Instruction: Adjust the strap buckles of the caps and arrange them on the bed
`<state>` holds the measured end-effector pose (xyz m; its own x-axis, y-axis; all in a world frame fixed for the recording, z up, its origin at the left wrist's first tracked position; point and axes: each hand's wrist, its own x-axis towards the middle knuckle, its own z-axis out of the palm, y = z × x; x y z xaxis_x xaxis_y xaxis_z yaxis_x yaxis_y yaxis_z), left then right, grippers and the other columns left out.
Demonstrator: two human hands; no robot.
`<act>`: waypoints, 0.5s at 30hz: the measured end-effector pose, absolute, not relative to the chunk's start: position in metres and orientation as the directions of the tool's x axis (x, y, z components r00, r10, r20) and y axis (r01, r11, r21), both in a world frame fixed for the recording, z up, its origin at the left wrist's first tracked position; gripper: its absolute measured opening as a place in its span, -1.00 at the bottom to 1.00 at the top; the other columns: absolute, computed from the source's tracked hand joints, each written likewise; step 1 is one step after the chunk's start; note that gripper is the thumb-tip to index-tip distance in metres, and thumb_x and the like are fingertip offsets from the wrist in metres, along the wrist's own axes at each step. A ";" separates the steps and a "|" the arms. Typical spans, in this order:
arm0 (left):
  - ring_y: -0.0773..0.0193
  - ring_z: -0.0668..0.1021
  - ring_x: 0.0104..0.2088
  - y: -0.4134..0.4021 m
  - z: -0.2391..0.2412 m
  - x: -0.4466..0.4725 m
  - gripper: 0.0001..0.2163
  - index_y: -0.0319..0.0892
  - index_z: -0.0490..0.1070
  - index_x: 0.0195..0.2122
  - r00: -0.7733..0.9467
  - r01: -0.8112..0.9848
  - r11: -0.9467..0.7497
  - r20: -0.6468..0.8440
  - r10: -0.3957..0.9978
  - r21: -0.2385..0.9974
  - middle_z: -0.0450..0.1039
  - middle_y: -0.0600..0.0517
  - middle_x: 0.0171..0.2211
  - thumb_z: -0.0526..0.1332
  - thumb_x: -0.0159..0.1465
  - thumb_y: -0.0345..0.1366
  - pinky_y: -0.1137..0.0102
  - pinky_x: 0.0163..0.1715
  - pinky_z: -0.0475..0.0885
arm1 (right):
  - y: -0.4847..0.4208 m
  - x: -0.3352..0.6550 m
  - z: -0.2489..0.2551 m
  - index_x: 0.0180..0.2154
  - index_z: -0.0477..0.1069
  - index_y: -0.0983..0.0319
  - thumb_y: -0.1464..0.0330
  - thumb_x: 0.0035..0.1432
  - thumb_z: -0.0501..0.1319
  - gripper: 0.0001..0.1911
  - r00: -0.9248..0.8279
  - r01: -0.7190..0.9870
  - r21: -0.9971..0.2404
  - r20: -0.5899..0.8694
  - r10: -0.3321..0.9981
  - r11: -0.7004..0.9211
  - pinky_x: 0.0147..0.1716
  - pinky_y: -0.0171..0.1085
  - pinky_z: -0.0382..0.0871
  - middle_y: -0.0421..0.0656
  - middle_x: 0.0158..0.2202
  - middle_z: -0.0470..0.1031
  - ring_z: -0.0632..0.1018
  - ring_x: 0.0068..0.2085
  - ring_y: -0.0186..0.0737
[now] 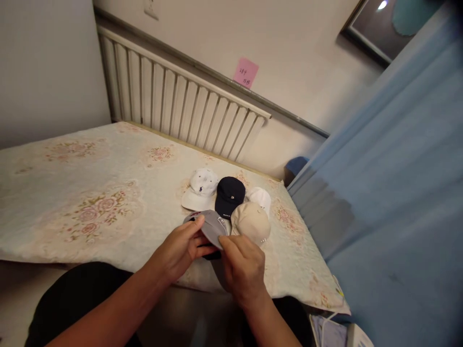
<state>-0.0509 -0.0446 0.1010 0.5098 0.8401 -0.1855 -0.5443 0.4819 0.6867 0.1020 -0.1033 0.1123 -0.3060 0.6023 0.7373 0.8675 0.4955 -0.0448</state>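
Both of my hands grip a grey baseball cap [213, 225] above the near edge of the bed. My left hand [181, 248] has its thumb on top of the cap and its fingers underneath. My right hand [244, 265] pinches the cap's near right edge. Under the grey cap something black [212, 256] shows, mostly hidden. Just beyond lie a white cap [203, 185] with a small dark emblem, a black cap [230, 195] and a beige cap [251, 221]. Another white cap [261, 196] is partly covered by the beige one.
The caps rest on a flowered bedspread [108, 168]. Behind it a white radiator [173, 103] runs along the wall, with a pink note [246, 72] above. A blue curtain [383, 183] hangs at the right. A white box-like thing [359, 336] sits at the lower right.
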 end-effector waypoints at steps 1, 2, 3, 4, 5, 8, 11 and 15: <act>0.11 0.58 -0.22 -0.045 0.100 -0.050 -0.73 -0.22 0.43 -0.17 0.506 -0.538 0.497 -0.212 0.836 0.681 0.56 -0.10 -0.25 0.24 0.19 -0.15 0.26 -0.22 0.48 | -0.105 0.100 0.111 -0.12 0.44 0.22 0.51 0.20 0.05 -0.72 -0.319 0.867 -0.025 0.740 0.593 0.497 -0.40 -0.24 0.35 -0.10 -0.43 0.53 0.49 -0.38 -0.20; 0.13 0.58 -0.24 -0.045 0.099 -0.050 -0.76 -0.23 0.44 -0.20 0.502 -0.531 0.508 -0.232 0.833 0.678 0.57 -0.09 -0.28 0.26 0.18 -0.19 0.28 -0.24 0.48 | -0.107 0.099 0.110 -0.14 0.45 0.22 0.52 0.20 0.06 -0.74 -0.326 0.867 -0.016 0.738 0.591 0.498 -0.41 -0.24 0.35 -0.11 -0.44 0.53 0.48 -0.39 -0.20; 0.14 0.58 -0.26 -0.046 0.098 -0.050 -0.79 -0.24 0.44 -0.22 0.498 -0.527 0.514 -0.244 0.832 0.677 0.57 -0.07 -0.31 0.26 0.16 -0.23 0.30 -0.25 0.47 | -0.109 0.097 0.109 -0.15 0.45 0.22 0.52 0.19 0.06 -0.75 -0.327 0.866 -0.018 0.735 0.594 0.499 -0.41 -0.24 0.35 -0.11 -0.44 0.53 0.47 -0.39 -0.20; 0.15 0.58 -0.27 -0.046 0.098 -0.050 -0.81 -0.24 0.45 -0.25 0.495 -0.525 0.516 -0.250 0.832 0.677 0.57 -0.06 -0.33 0.27 0.15 -0.26 0.31 -0.26 0.47 | -0.111 0.096 0.108 -0.17 0.45 0.22 0.52 0.19 0.07 -0.75 -0.322 0.863 -0.032 0.733 0.600 0.503 -0.41 -0.23 0.35 -0.11 -0.43 0.53 0.47 -0.40 -0.20; 0.18 0.58 -0.29 -0.047 0.097 -0.051 -0.83 -0.24 0.45 -0.27 0.491 -0.525 0.512 -0.249 0.835 0.680 0.57 -0.04 -0.35 0.27 0.13 -0.30 0.32 -0.27 0.47 | -0.114 0.094 0.108 -0.18 0.45 0.21 0.52 0.19 0.07 -0.76 -0.313 0.858 -0.059 0.728 0.609 0.511 -0.41 -0.23 0.36 -0.11 -0.42 0.53 0.47 -0.39 -0.20; 0.24 0.57 -0.35 -0.049 0.094 -0.054 -0.81 -0.23 0.46 -0.26 0.487 -0.522 0.492 -0.230 0.842 0.696 0.56 0.01 -0.35 0.29 0.07 -0.38 0.37 -0.30 0.46 | -0.123 0.095 0.107 -0.14 0.44 0.18 0.47 0.18 0.12 -0.77 -0.290 0.808 -0.206 0.677 0.676 0.552 -0.30 -0.17 0.40 -0.10 -0.28 0.55 0.50 -0.28 -0.16; 0.21 0.58 -0.37 -0.051 0.088 -0.062 -0.71 -0.21 0.45 -0.18 0.485 -0.490 0.484 -0.235 0.842 0.725 0.56 0.02 -0.35 0.32 0.03 -0.39 0.37 -0.35 0.45 | -0.132 0.106 0.101 -0.02 0.40 0.13 0.30 0.13 0.23 -0.65 -0.269 0.677 -0.432 0.609 0.746 0.596 -0.02 -0.05 0.36 -0.08 -0.03 0.50 0.47 -0.02 -0.06; 0.16 0.59 -0.31 -0.051 0.076 -0.076 -0.63 -0.16 0.43 -0.11 0.474 -0.455 0.458 -0.228 0.851 0.764 0.56 0.01 -0.31 0.33 0.02 -0.39 0.37 -0.34 0.45 | -0.135 0.131 0.068 0.04 0.38 0.13 0.13 0.15 0.17 -0.56 0.200 0.424 -0.860 0.396 0.896 0.285 0.05 -0.05 0.33 -0.05 0.07 0.44 0.45 0.07 -0.03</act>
